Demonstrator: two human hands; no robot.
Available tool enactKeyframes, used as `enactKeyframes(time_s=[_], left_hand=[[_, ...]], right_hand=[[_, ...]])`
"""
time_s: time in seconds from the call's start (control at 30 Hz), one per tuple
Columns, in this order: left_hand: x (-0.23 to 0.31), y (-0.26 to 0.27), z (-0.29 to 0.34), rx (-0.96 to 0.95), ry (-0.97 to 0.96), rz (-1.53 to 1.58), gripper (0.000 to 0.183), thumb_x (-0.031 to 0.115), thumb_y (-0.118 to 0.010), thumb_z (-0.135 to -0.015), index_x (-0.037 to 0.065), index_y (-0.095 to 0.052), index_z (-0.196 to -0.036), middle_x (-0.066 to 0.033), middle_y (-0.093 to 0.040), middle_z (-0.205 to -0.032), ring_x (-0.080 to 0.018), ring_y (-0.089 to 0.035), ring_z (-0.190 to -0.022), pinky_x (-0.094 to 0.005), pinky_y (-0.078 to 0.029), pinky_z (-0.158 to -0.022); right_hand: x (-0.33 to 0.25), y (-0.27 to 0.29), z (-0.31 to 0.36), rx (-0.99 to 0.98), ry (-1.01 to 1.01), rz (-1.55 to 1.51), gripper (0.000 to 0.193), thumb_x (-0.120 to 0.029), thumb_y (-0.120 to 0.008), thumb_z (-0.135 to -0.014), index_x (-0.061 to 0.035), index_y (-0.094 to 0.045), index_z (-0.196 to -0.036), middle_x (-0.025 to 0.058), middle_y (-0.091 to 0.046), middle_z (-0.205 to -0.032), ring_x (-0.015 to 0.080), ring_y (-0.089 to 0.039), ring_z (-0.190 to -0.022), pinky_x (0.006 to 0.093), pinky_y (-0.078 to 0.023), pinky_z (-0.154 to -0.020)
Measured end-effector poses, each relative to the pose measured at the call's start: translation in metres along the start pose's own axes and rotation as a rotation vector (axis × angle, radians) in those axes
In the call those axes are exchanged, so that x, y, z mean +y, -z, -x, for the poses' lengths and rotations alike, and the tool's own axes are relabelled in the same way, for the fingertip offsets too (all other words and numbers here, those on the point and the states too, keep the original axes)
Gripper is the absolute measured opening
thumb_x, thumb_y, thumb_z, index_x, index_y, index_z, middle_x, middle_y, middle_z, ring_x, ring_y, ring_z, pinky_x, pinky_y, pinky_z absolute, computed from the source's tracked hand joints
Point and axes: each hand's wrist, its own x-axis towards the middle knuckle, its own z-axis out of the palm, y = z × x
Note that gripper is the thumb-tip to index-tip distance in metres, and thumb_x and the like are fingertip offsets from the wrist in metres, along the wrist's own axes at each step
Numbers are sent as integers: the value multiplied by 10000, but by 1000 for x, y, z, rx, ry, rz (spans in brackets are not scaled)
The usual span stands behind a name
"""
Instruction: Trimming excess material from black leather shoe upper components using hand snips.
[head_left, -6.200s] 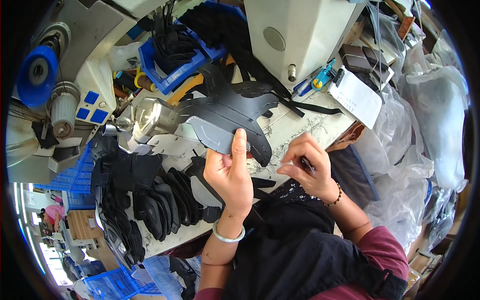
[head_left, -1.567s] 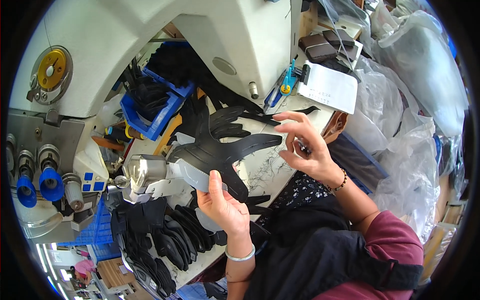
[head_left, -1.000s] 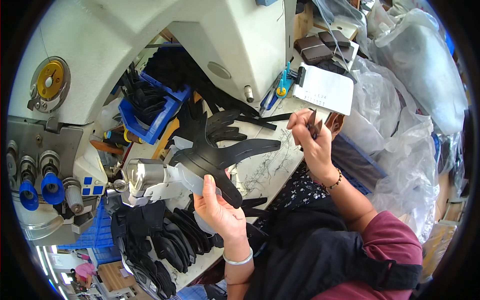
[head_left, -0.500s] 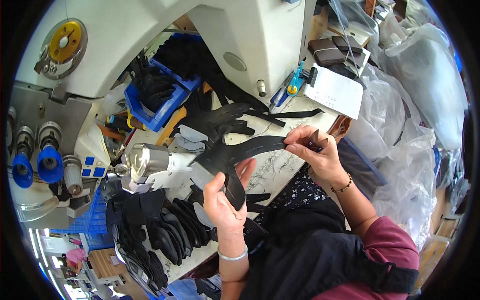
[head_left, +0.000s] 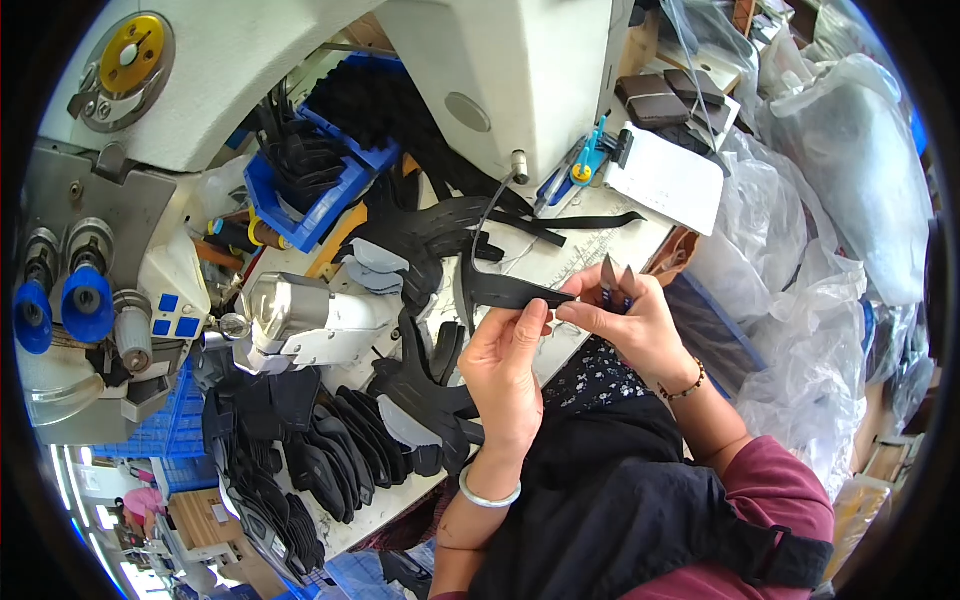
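Note:
My left hand (head_left: 505, 375) pinches a black curved shoe-upper-like piece (head_left: 505, 292) between thumb and fingers, near its right end. One dark strip of the piece bends upward and another hangs down. My right hand (head_left: 640, 325) has thumb and fingers closed at the tip of that piece. Tucked in the same hand are small thread snips (head_left: 612, 285), with two pointed blades sticking up past the fingers. Below and left of my hands lie more black cut pieces with a grey patch (head_left: 408, 422) on the white worktable (head_left: 590, 245).
A sewing machine (head_left: 530, 80) arches over the table, its metal arm end (head_left: 290, 315) at left. Blue bins (head_left: 325, 215) hold black pieces. Stacked black parts (head_left: 330, 455) lie near left. Blue scissors (head_left: 583, 170), a paper pad (head_left: 665, 180) and plastic bags (head_left: 840, 180) are at right.
My left hand has moved right and up, shifting its grip close to the right hand. The piece has turned, and other black parts show on the table below. The snips' blades now point up.

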Motion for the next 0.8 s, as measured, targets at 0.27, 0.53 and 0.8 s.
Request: enactKeyframes(time_s=[0.27, 0.53, 0.8], left_hand=[[1, -14, 8, 41, -118, -175, 69, 26, -629, -858, -42, -631, -845, -80, -643, -774, -113, -551, -671, -232, -425, -646], [4, -7, 4, 102, -128, -200, 97, 51, -642, -858, -43, -632, -838, -68, -638, -734, -102, -565, -646, -226, -437, -628], [-10, 1, 2, -9, -483, -705, 83, -10, -607, -864, -51, -634, -931, -57, -638, -865, -101, -577, -737, -238, -462, -703]], right_hand=[[2, -2, 2, -23, -70, -325, 180, -110, -710, -804, -48, -560, -883, -62, -492, -670, 4, -402, -569, 179, -297, -493], [13, 17, 2, -35, 63, -846, 187, -189, -632, -869, -70, -518, -780, -10, -451, -635, 46, -341, -460, 205, -240, -404], [-16, -3, -2, 93, 649, 566, 390, 13, -725, -663, -110, -663, -1028, 50, -532, -919, 184, -574, -746, 288, -468, -591]])
